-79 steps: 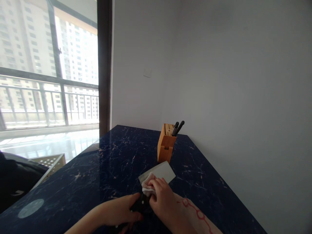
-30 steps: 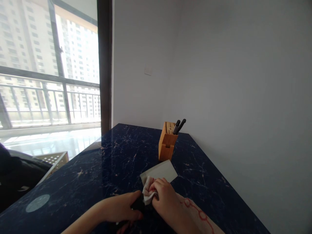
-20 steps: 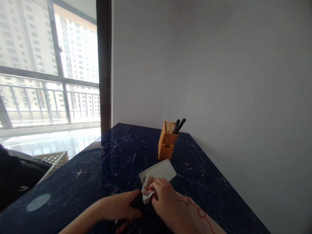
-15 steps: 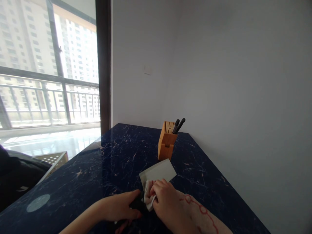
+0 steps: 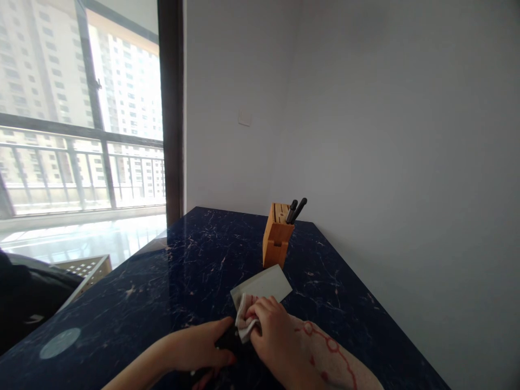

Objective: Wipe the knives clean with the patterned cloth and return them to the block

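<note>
A cleaver (image 5: 265, 284) with a broad, pale metal blade points away from me over the dark table. My left hand (image 5: 205, 345) is closed around its black handle. Against the near part of the blade, my right hand (image 5: 273, 327) presses a bunched white cloth (image 5: 242, 320) with red markings, its fingers curled into the fabric. More of that cloth trails out to the right, beneath and beside my right forearm. Just beyond the blade's far end stands a wooden knife block (image 5: 278, 244) with two black-handled pieces in its slots.
The blue-black marbled table (image 5: 203, 254) reaches to the walls at the back. A pale round patch (image 5: 60, 343) shows on its left side. Left of the table are a perforated light-coloured chair or rack (image 5: 87, 271) and a black item (image 5: 32, 295). Behind lies a bright window.
My right hand has shifted slightly left and up with the cloth along the cleaver's blade. The left hand keeps its hold on the handle. The whole view has moved a little.
</note>
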Tool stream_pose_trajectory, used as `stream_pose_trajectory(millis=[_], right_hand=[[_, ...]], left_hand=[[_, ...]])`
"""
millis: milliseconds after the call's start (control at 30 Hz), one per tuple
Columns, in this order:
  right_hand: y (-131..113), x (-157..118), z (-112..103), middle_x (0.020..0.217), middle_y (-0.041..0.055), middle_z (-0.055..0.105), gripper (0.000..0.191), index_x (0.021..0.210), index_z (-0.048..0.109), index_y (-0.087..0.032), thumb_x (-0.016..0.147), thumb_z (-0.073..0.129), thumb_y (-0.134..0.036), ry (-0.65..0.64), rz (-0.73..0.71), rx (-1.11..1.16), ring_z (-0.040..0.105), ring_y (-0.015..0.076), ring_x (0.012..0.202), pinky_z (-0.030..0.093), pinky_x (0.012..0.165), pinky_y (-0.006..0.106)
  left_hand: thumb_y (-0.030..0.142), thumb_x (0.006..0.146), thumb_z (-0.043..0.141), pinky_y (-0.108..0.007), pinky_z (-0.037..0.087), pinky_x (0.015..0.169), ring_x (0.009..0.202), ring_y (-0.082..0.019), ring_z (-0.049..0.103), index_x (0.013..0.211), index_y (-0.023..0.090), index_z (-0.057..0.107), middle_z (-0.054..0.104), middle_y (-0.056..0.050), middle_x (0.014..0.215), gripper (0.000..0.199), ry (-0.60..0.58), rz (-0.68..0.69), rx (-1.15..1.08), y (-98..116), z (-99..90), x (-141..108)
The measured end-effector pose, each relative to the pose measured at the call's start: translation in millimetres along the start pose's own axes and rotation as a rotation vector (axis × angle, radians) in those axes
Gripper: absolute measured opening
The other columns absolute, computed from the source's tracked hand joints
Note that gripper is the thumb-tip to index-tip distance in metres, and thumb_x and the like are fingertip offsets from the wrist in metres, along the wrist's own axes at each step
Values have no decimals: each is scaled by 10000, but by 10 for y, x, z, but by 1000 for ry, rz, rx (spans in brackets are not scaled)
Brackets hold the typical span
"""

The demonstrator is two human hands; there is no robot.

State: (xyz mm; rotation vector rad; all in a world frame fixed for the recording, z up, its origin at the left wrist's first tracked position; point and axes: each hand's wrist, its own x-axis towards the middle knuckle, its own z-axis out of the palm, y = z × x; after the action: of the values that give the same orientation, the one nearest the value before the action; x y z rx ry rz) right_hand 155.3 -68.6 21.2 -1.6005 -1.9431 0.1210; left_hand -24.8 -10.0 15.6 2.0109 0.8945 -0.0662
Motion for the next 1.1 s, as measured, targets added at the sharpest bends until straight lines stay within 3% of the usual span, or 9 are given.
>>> stream_pose_trajectory(millis=[167, 333, 467, 867, 1100], right_hand=[[-8, 0, -25, 776, -20, 562, 188, 704, 526, -210, 656, 456, -42, -2, 5, 12, 466, 140, 814, 311, 736, 240], [38, -40, -7, 727, -33, 557, 185, 651, 510, -209, 630, 464, -31, -16, 4, 23, 467, 133, 772, 304, 705, 237], [15, -31, 44, 772, -26, 577, 214, 690, 542, -216, 654, 451, -26, 39, 24, 37, 467, 144, 808, 298, 729, 247], [54, -23, 34, 747, -24, 562, 178, 669, 532, -205, 639, 471, -41, 13, 11, 13, 455, 142, 787, 290, 712, 247], [-4, 10, 29, 803, -13, 573, 178, 703, 539, -202, 663, 465, -45, 14, 6, -18, 457, 148, 825, 297, 743, 251]], left_hand=[[343, 708, 519, -185, 400, 454, 521, -123, 568, 992, 201, 453, 636, 17, 709, 324, 40, 40, 28, -5, 2, -4], [316, 723, 476, -179, 361, 376, 455, -126, 556, 1015, 192, 422, 615, 36, 622, 322, -21, -36, -11, -7, 18, 10], [310, 697, 514, -179, 389, 450, 533, -127, 588, 978, 197, 455, 639, 27, 701, 309, 63, 0, 54, -12, 15, 19], [305, 712, 475, -185, 362, 363, 450, -136, 560, 1023, 190, 411, 627, 19, 622, 337, -24, -33, -40, -67, 41, 47], [309, 705, 480, -182, 383, 394, 465, -130, 573, 1013, 199, 426, 640, 20, 661, 332, 1, -26, -26, 2, 17, -5]])
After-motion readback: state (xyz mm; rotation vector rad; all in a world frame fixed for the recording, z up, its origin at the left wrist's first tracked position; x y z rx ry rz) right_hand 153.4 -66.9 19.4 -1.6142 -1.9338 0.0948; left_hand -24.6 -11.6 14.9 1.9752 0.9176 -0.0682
